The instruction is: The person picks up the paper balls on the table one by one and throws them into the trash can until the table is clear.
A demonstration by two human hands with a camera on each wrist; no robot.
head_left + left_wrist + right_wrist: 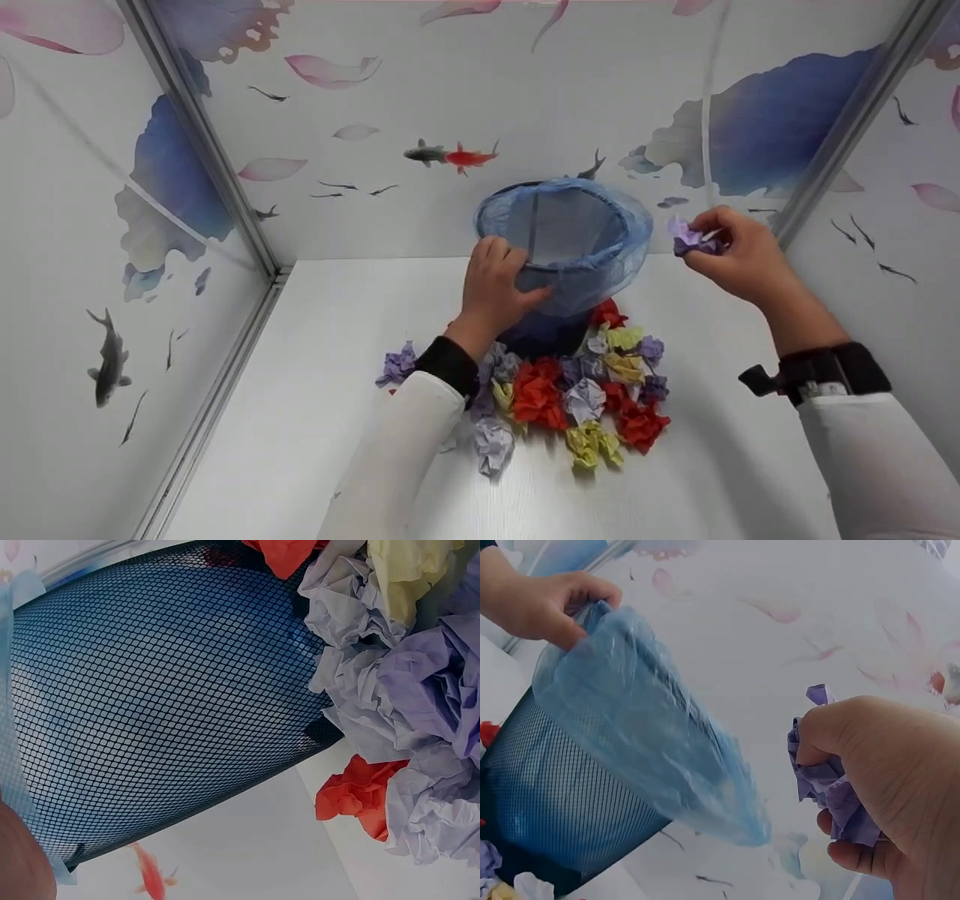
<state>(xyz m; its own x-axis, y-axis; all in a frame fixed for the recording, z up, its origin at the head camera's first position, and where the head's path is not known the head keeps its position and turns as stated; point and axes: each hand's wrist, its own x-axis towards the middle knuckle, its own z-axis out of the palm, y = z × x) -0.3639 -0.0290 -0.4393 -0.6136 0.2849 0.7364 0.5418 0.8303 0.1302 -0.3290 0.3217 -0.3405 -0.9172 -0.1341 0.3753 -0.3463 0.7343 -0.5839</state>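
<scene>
A black mesh wastebasket [172,690] stands at the back of the table, lined with a thin blue plastic bag [637,720] folded out over its rim. My left hand [491,289] grips the near left part of that rim, fingers over the edge and thumb outside on the bag. To the right of the basket, my right hand [739,251] pinches a crumpled purple paper ball [829,784] between thumb and fingers, at about rim height and apart from the bag. Around the basket's foot lie several crumpled paper balls, among them red [538,394], yellow [592,444] and pale lilac [493,444] ones.
White panels with painted fish and petals close in the back [360,217] and both sides, joined by metal posts [202,135]. A purple paper ball [397,364] lies left of the left wrist. The white tabletop [300,420] reaches toward me.
</scene>
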